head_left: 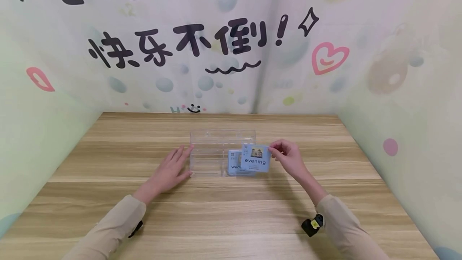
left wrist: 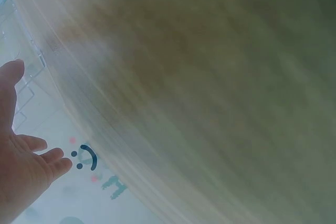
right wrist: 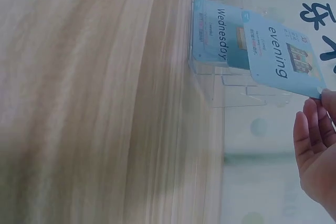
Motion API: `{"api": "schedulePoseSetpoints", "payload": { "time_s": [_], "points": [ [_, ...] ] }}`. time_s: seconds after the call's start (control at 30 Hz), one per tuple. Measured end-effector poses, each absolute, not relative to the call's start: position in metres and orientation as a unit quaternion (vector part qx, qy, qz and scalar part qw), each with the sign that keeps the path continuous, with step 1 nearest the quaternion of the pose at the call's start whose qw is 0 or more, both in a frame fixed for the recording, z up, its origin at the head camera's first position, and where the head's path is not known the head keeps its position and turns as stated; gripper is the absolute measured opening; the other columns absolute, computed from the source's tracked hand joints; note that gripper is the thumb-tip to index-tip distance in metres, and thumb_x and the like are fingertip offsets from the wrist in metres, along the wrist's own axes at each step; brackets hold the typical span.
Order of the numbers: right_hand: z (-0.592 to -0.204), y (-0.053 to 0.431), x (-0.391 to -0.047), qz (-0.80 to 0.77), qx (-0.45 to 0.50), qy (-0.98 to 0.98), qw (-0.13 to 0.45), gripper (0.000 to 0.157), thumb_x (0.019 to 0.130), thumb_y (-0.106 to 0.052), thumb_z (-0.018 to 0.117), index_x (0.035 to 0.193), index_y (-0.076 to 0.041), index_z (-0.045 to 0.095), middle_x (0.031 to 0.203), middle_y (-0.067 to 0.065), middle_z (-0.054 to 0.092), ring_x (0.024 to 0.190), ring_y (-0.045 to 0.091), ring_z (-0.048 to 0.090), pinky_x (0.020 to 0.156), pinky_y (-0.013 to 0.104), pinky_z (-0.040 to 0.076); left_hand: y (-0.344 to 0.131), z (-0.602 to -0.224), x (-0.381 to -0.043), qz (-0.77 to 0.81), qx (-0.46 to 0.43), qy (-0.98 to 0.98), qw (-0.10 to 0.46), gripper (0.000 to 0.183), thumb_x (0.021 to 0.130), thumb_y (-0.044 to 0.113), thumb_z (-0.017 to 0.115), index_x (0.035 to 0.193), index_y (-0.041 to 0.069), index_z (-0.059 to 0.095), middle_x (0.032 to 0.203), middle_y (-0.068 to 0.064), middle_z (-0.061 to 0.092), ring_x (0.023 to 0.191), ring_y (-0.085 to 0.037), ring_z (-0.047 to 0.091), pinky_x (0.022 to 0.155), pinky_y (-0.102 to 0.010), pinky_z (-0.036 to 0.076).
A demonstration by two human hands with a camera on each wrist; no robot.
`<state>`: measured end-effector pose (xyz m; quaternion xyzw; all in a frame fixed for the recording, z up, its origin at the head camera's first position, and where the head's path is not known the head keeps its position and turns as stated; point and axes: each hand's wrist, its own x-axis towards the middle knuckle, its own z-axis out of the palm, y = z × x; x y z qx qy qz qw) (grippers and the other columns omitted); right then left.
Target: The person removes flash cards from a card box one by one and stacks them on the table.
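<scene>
A clear plastic card holder [head_left: 206, 163] with tiered slots stands on the table in the head view. In its front right slot sits a blue card reading "Wednesday" [head_left: 234, 164]; whether more cards lie behind it cannot be told. My right hand [head_left: 290, 159] pinches the right edge of a blue "evening" card [head_left: 255, 159], held up in front of the holder and overlapping the Wednesday card. The right wrist view shows thumb and fingers at a corner of this card [right wrist: 283, 51]. My left hand [head_left: 171, 171] rests against the holder's left side, fingers extended.
The wood-grain table [head_left: 223, 220] runs back to a white printed wall hanging [head_left: 144, 87] with large black characters. Pale green walls [head_left: 408, 131] flank both sides. A small black device [head_left: 312, 224] is strapped at my right wrist.
</scene>
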<state>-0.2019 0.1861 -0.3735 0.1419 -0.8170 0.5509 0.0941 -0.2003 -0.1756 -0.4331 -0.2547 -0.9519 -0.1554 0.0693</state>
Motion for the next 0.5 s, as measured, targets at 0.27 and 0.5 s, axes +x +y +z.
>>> {"api": "schedulePoseSetpoints", "payload": {
  "time_s": [0.27, 0.5],
  "points": [
    [-0.374, 0.195, -0.194, 0.548, 0.146, -0.821, 0.066, 0.009, 0.085, 0.004, 0.057, 0.088, 0.012, 0.06, 0.079, 0.025, 0.061, 0.065, 0.008, 0.061, 0.057, 0.03, 0.053, -0.176, -0.432, -0.199, -0.152, -0.254, -0.952, 0.071, 0.079, 0.087, 0.031, 0.06, 0.147, 0.011, 0.013, 0.144, -0.027, 0.026, 0.13, -0.044, 0.028, 0.107, -0.055, 0.023],
    [-0.387, 0.207, -0.197, 0.556, 0.151, -0.816, 0.038, 0.01, 0.087, 0.004, 0.056, 0.089, 0.012, 0.059, 0.079, 0.023, 0.061, 0.065, 0.009, 0.061, 0.056, 0.023, 0.051, -0.176, -0.432, -0.199, -0.149, -0.256, -0.952, 0.072, 0.079, 0.087, 0.032, 0.06, 0.147, 0.011, 0.013, 0.144, -0.027, 0.026, 0.13, -0.044, 0.028, 0.107, -0.055, 0.023]
  ]
}}
